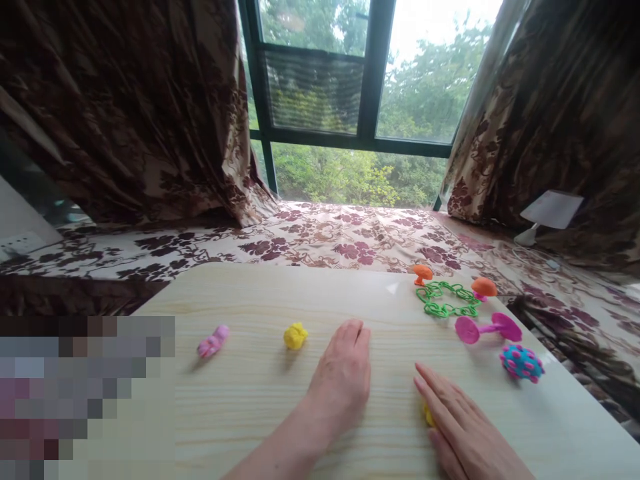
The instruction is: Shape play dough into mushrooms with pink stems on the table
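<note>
My right hand lies over a lump of yellow modelling clay on the table, its fingers stretched out flat and side by side. Only the left edge of that lump shows beneath them. To the left, my left hand rests on the tabletop, back upward, with fingers bent down and close together; anything under them is hidden. A second yellow clay lump, bumpy and rounded, sits just left of that hand. Farther left lies a pink clay piece, elongated and knobbly.
Near the table's right edge are a green clay chain, two orange-capped mushroom shapes, one at the back and one beside the chain, a magenta dumbbell shape and a blue ball with pink dots. Behind stands a lamp.
</note>
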The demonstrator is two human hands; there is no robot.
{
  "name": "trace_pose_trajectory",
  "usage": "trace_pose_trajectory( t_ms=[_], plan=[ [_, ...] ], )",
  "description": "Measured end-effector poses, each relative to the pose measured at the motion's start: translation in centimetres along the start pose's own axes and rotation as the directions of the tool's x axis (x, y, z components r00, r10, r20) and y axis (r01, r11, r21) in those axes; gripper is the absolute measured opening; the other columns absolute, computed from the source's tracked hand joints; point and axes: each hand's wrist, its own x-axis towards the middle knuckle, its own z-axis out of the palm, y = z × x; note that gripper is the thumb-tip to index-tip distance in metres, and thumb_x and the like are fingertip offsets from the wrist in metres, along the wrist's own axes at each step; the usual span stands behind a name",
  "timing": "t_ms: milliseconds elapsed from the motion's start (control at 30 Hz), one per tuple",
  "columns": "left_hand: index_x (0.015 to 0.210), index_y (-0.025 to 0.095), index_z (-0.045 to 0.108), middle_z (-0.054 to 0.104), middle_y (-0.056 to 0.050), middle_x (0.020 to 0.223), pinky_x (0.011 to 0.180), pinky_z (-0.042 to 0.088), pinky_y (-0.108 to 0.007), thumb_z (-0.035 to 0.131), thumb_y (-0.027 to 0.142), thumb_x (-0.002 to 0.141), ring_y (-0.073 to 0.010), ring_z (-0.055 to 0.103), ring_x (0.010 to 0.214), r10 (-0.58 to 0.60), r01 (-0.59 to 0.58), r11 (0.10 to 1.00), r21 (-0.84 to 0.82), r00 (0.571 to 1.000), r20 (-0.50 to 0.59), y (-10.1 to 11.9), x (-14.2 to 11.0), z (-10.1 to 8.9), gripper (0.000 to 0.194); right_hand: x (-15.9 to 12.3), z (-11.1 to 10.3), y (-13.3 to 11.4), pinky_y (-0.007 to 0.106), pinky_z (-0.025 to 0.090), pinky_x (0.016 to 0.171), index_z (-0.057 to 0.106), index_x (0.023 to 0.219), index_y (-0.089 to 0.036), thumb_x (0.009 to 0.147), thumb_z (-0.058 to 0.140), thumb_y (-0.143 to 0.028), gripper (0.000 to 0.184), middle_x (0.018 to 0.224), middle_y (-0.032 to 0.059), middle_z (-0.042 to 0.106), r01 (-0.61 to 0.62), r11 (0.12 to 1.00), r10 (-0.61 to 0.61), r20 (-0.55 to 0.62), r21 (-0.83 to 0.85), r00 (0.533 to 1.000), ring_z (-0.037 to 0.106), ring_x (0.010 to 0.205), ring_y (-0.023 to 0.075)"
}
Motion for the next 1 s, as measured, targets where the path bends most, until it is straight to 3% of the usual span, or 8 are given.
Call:
trace_pose_trajectory(
  t_ms=[100,233,400,500,600,767,900,1000],
  plan=[
    [0.124,0.013,0.047,0.046,-0.015,0.129,0.104,0.026,-0.042,0.029,0.018,0.087,-0.0254,0.036,0.123,-0.029,0.029,0.999,0.022,1.000,0.004,0.7,-1.1,-0.7,0.040,2.6,0.3,-0.6,0.044,0.041,0.097,0.037,0.134,-0.014,0.087,0.042,-0.029,0.050,0.140,0.0128,0.033,-0.041,0.999,0.041,0.077,0.002,0.996,0.032,0.128,0.0274],
    [0.133,0.012,0.037,0.032,-0.015,0.142,0.106,0.022,-0.047,0.038,0.028,0.086,-0.0305,0.026,0.130,-0.074,0.067,0.995,0.078,0.994,0.079,0.8,-5.7,-1.8,0.050,5.9,0.9,-0.7,0.045,0.035,0.101,0.045,0.129,-0.013,0.088,0.040,-0.032,0.045,0.139,0.0119,0.035,-0.125,0.991,0.122,0.090,0.037,0.989,0.027,0.130,0.0267],
    [0.138,0.013,0.024,0.022,-0.014,0.143,0.104,0.021,-0.055,0.044,0.045,0.081,-0.0349,0.022,0.130,-0.111,0.077,0.977,0.197,0.980,0.165,-1.2,-10.7,-2.8,0.069,3.5,1.3,0.3,0.046,0.038,0.100,0.033,0.136,-0.020,0.087,0.040,-0.026,0.051,0.144,0.0055,0.026,-0.088,0.995,0.085,0.062,0.048,0.994,0.027,0.130,0.0272],
    [0.140,0.015,0.016,0.016,-0.013,0.143,0.104,0.019,-0.057,0.042,0.051,0.080,-0.0343,0.019,0.131,-0.111,0.062,0.966,0.250,0.976,0.188,-2.1,-11.3,-2.7,0.074,0.7,0.6,0.8,0.043,0.047,0.091,0.019,0.141,-0.022,0.085,0.040,-0.023,0.060,0.143,0.0065,0.027,-0.022,1.000,0.022,0.009,0.018,1.000,0.036,0.126,0.0276],
    [0.140,0.015,0.011,0.013,-0.013,0.143,0.104,0.019,-0.056,0.040,0.052,0.080,-0.0336,0.017,0.132,-0.118,0.054,0.960,0.275,0.968,0.222,-2.5,-11.1,-2.4,0.076,0.3,0.0,0.0,0.040,0.051,0.085,0.012,0.143,-0.022,0.085,0.038,-0.019,0.063,0.141,0.0077,0.031,0.028,0.999,-0.028,-0.017,0.017,0.999,0.041,0.122,0.0264],
    [0.140,0.020,0.002,0.015,-0.012,0.143,0.103,0.023,-0.054,0.040,0.055,0.079,-0.0328,0.023,0.130,-0.082,0.017,0.946,0.325,0.978,0.190,-3.0,-11.2,-1.8,0.081,6.6,0.4,-2.7,0.044,0.042,0.096,0.024,0.140,-0.022,0.087,0.041,-0.027,0.056,0.141,0.0055,0.032,0.113,0.988,-0.121,0.071,0.109,0.990,0.032,0.128,0.0262],
    [0.141,0.016,-0.002,0.025,-0.015,0.141,0.102,0.015,-0.048,0.039,0.054,0.080,-0.0309,0.031,0.128,0.046,-0.070,0.884,0.462,0.997,0.063,-3.3,-11.2,-1.6,0.083,9.6,1.1,-1.4,0.050,0.031,0.102,0.033,0.136,-0.018,0.088,0.040,-0.032,0.050,0.141,0.0084,0.032,-0.075,0.991,0.060,0.131,0.108,0.990,0.024,0.131,0.0267],
    [0.141,0.013,0.002,0.036,-0.016,0.137,0.104,0.004,-0.044,0.040,0.054,0.080,-0.0293,0.039,0.124,0.146,-0.122,0.827,0.548,0.989,-0.001,-3.5,-10.9,-1.5,0.082,6.6,0.7,0.7,0.049,0.034,0.101,0.035,0.135,-0.018,0.089,0.037,-0.026,0.047,0.142,0.0084,0.029,-0.153,0.987,0.142,0.180,0.051,0.973,0.023,0.132,0.0258]
  ],
)
